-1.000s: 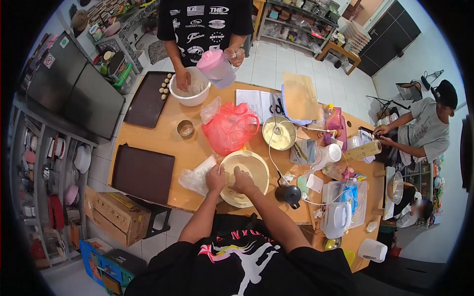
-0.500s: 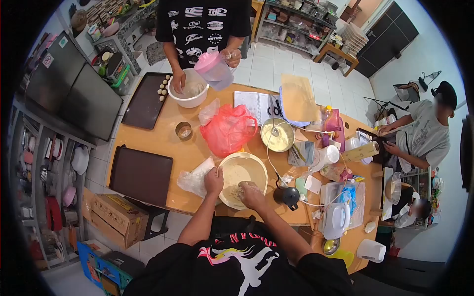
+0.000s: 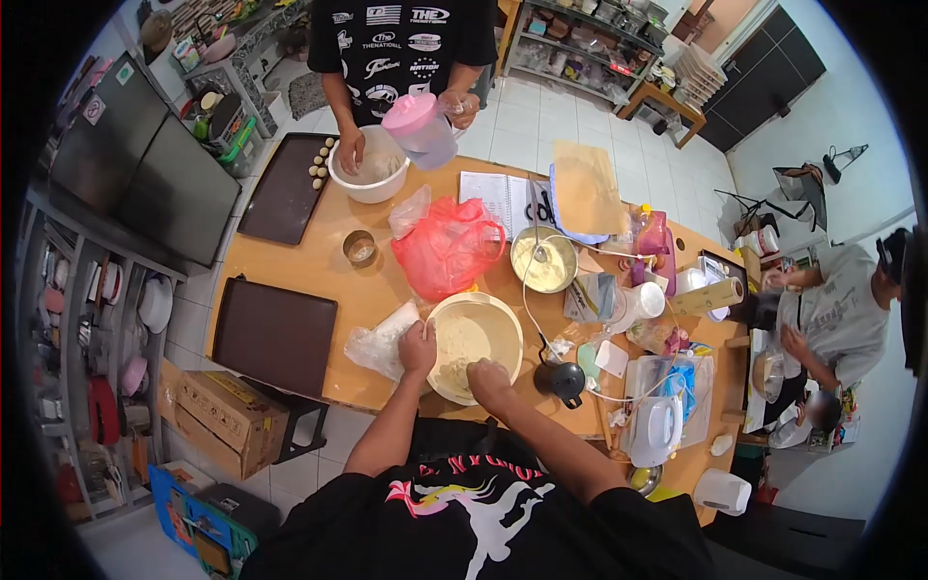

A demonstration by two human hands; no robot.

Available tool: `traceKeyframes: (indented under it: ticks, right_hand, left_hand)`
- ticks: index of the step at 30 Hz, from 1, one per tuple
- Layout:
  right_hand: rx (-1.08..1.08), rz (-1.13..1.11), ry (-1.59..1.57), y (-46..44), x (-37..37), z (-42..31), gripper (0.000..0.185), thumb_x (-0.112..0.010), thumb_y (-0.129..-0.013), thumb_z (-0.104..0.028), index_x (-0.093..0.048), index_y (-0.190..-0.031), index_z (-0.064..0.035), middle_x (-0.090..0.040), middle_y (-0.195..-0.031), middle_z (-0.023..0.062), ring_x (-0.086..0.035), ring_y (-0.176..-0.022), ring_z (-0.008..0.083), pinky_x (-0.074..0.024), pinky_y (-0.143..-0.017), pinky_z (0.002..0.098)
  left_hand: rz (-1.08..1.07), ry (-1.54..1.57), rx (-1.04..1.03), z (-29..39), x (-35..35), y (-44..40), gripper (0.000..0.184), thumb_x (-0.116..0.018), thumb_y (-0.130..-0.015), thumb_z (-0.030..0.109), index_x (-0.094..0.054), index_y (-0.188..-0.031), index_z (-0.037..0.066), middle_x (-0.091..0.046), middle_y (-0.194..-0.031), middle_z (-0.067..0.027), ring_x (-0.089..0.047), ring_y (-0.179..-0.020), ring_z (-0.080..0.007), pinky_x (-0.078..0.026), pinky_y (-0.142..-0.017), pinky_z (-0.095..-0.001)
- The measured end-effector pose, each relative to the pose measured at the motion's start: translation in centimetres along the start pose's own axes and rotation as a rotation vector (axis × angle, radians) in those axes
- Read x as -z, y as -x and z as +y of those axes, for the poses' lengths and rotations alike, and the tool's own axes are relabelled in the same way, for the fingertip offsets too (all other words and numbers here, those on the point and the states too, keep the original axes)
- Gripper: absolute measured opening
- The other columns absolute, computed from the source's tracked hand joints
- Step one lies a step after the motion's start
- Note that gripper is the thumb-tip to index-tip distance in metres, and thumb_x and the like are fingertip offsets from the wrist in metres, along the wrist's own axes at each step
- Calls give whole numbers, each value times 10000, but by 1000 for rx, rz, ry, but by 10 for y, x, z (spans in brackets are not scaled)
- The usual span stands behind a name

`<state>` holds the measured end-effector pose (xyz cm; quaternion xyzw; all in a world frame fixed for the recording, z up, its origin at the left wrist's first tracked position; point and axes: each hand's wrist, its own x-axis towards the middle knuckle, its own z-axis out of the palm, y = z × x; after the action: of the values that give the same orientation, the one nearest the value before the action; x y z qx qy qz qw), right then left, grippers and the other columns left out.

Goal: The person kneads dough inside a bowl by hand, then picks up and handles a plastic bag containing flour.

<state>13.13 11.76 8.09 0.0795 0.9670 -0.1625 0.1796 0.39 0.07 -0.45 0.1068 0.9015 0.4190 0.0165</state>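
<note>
A cream mixing bowl point(image 3: 509, 325) stands at the near edge of the table, with pale, floury dough point(image 3: 462, 338) inside. My left hand point(image 3: 419, 349) grips the bowl's left rim, fingers closed over it. Inside the bowl, toward its lower right, my right hand point(image 3: 489, 380) is curled into the dough; its fingertips are partly hidden. A clear plastic bag of white powder point(image 3: 382, 343) lies against the left side, by my left hand. Just behind the bowl sits a red plastic bag point(image 3: 447, 249). To the right is a black lidded jug point(image 3: 560, 383).
Across the table a person holds a pink-lidded pitcher point(image 3: 418, 130) over a white bowl point(image 3: 372, 191). Dark baking trays point(image 3: 275, 338) lie at left, one with small dough balls. A metal bowl of yellow mixture point(image 3: 544, 263), a cable and containers crowd the right. Another person works there.
My right hand has turned and curled further into the dough, while my left stays on the rim. The person at right has shifted away from the table, arms raised.
</note>
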Motion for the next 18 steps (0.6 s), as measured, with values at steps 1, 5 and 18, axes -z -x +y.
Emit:
traceKeyframes:
  ticks: [1, 5, 18]
  right_hand:
    - [-30, -27, -7, -8, -5, -1, 192, -569, -805, -116, -692, -895, 2, -674, -919, 243, -669, -862, 378, -540, -752, 452]
    - [-168, -78, -79, -29, -10, -3, 227, -604, -811, -197, -691, -895, -5, -683, -932, 223, -676, -874, 384, -550, -768, 436]
    - [-1101, 72, -2195, -92, -57, 57, 318, -492, -987, -237, -530, -1156, 29, -580, -942, 151, -649, -850, 326, -604, -710, 370]
  left_hand:
    - [5, 0, -2, 0, 0, 0, 369, -585, -922, 297, -527, -687, 17, -560, -647, -217, -552, -639, -449, -405, -584, -516]
    - [11, -12, -9, 1, 1, -1, 352, -578, -926, 290, -533, -703, 20, -567, -652, -217, -560, -653, -453, -414, -591, -524]
    - [-41, -33, -7, -4, 1, 0, 351, -558, -940, 302, -523, -722, 30, -575, -668, -220, -554, -673, -459, -403, -607, -536]
